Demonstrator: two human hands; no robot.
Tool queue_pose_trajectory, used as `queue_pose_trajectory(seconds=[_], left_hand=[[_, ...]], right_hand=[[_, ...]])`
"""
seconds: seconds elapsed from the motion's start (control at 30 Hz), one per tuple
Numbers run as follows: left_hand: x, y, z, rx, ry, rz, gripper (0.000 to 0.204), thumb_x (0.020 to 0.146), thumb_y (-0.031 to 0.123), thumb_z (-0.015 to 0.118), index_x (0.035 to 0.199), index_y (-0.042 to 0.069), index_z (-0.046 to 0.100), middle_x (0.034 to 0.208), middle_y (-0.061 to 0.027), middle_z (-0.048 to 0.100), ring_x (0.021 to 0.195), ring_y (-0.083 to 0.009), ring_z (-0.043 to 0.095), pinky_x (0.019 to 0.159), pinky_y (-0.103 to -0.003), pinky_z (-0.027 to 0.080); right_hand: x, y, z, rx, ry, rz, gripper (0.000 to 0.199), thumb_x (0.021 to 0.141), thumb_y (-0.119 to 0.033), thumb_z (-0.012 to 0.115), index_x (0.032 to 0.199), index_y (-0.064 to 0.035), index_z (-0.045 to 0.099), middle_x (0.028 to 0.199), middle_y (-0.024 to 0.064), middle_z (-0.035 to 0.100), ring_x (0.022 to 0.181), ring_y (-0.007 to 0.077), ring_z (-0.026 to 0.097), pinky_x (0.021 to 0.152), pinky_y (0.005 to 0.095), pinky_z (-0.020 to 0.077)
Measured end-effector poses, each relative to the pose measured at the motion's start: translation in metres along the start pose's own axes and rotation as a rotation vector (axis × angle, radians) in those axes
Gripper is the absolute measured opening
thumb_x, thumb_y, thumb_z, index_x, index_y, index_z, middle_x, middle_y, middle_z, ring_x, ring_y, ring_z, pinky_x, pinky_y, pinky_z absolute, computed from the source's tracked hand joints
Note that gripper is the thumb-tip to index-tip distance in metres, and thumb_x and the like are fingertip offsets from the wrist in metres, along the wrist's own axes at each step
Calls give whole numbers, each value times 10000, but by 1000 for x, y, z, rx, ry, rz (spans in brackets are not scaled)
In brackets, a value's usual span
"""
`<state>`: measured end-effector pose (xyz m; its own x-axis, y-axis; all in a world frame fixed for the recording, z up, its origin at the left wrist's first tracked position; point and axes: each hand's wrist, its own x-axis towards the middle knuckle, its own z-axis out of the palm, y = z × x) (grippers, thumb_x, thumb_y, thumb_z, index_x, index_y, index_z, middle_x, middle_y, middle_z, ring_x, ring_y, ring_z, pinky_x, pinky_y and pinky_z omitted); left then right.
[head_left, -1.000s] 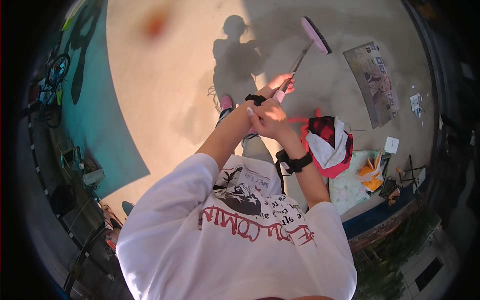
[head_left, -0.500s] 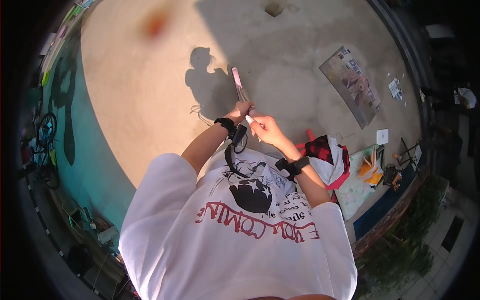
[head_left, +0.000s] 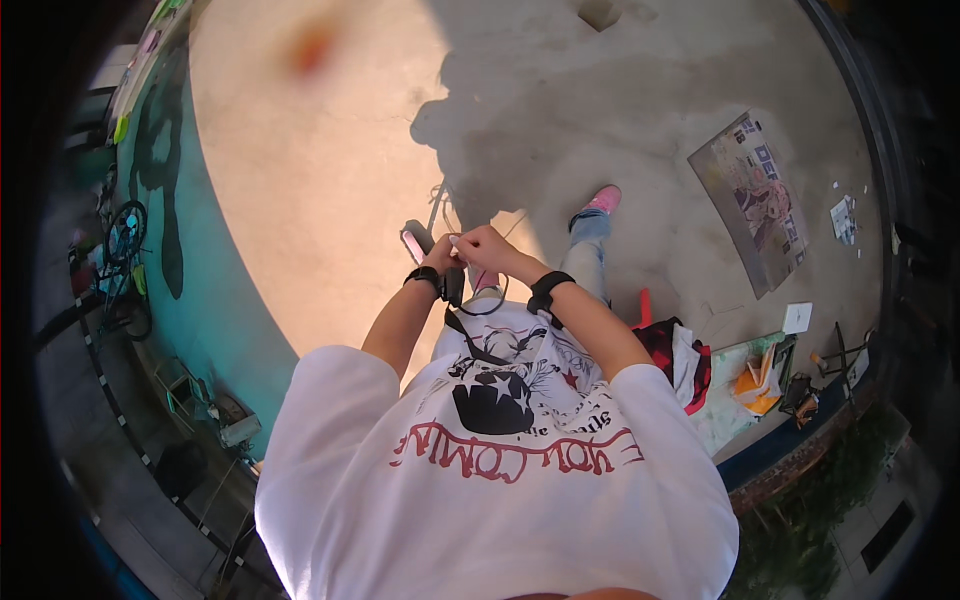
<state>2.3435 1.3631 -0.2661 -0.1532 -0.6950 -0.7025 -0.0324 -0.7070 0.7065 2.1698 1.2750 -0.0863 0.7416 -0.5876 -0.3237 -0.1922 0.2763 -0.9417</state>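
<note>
My left hand and my right hand meet in front of my waist, both with curled fingers. From my left hand sticks out a slim object with a pale pink end; its kind is unclear. The right fingers pinch close beside the left ones, near a small whitish bit; what they hold is hidden. Below the hands hangs a small black device with a black strap and a thin cord. Each wrist wears a black band.
A pink shoe steps forward on the concrete floor. To the right lie a printed poster, a white square, red-black checked cloth and an orange-white bag. A bicycle stands far left.
The pale pink end has swung from pointing ahead to the left of my hands. My right hand has moved up and closer to my left. A pink-shoed foot has come into view.
</note>
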Motion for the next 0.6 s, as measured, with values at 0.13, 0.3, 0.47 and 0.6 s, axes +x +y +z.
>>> queue_pose_trajectory(seconds=[0.13,0.3,0.47,0.6], left_hand=[[21,70,67,-281,-66,-133,277,735,38,486,1001,56,412,947,-84,498,846,-192,508,747,-312,417],[64,159,146,-608,-90,-79,195,767,131,477,949,65,459,936,-78,517,845,-190,511,824,-332,381],[123,264,205,50,-319,192,439,689,29,465,1106,132,376,895,-125,506,765,-194,509,776,-324,387],[167,292,241,-582,-218,-205,620,635,-85,411,1195,163,312,852,-123,470,675,-165,481,606,-297,418]], right_hand=[[10,19,-50,-226,-103,-90,282,741,-207,442,569,5,512,449,91,461,403,153,403,408,292,322],[-27,-18,-149,-371,119,-75,270,731,-195,457,536,-9,480,458,133,435,409,239,420,435,333,350],[-52,-51,-214,-475,418,-19,267,717,-205,489,509,-38,492,503,131,493,456,291,481,424,370,363],[-40,-68,-222,-698,575,-275,197,689,-153,500,528,-39,495,511,110,504,490,269,496,479,361,382]])
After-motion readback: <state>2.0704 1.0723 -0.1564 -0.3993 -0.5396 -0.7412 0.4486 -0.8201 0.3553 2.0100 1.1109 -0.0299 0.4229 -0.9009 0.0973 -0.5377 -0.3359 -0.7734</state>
